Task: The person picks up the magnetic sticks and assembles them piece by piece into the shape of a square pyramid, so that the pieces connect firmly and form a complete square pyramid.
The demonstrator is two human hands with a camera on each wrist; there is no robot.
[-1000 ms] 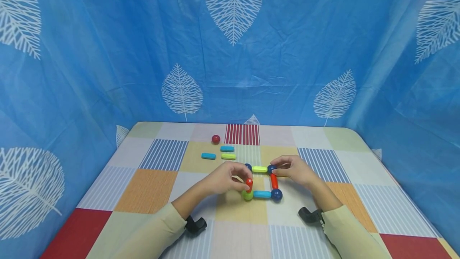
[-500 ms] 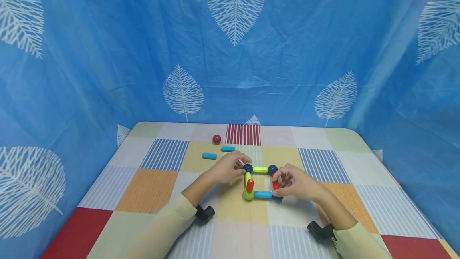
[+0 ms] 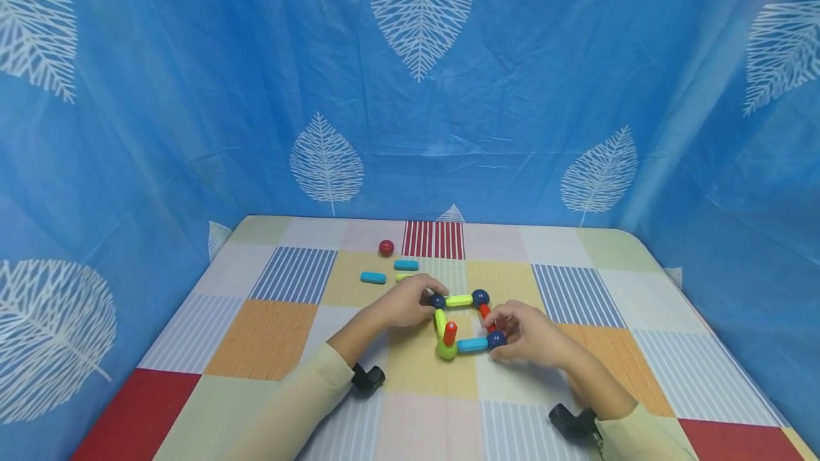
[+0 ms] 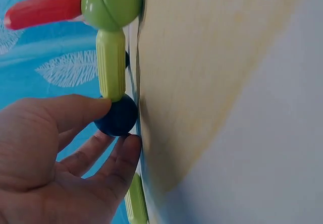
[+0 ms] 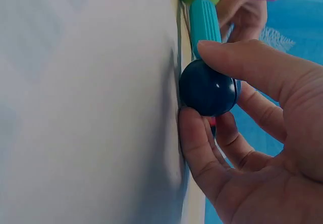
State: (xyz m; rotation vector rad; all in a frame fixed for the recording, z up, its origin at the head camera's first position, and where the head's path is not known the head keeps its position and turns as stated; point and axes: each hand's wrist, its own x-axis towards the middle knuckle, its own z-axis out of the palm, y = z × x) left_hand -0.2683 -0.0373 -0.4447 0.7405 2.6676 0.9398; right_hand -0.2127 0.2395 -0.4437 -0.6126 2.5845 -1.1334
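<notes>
OK so the main thing here is a four-sided ball-and-rod toy frame (image 3: 458, 301) down on the patchwork tablecloth (image 3: 429, 418), a bit right of the middle and right between both hands. The near left corner is a lime green ball (image 3: 446, 352) with a red rod (image 3: 450, 334) sticking up off it. There's a small pale spot on that rod's tip, way too tiny to read as any marking. From the green ball a light blue rod (image 3: 472, 345) runs to the near right navy ball (image 3: 496, 339), then another red rod, partly behind fingers, goes to the far right navy ball (image 3: 480, 297). Yellow-green rods make up the far side and left side, meeting at the far left navy ball (image 3: 437, 301).

Left hand (image 3: 406, 302) has that far left ball pinched between thumb and fingers. Right hand (image 3: 528, 336) has the near right one gripped the same way, clear as day in its wrist view.

Past the left hand: two loose blue rods (image 3: 373, 277), one loose yellow-green rod (image 3: 403, 277) partly covered by the hand, and a glossy red ball (image 3: 386, 248) just beyond. Pale sleeves, black gadget on each wrist, and blue curtains (image 3: 512, 105) printed with white leaves all round.
</notes>
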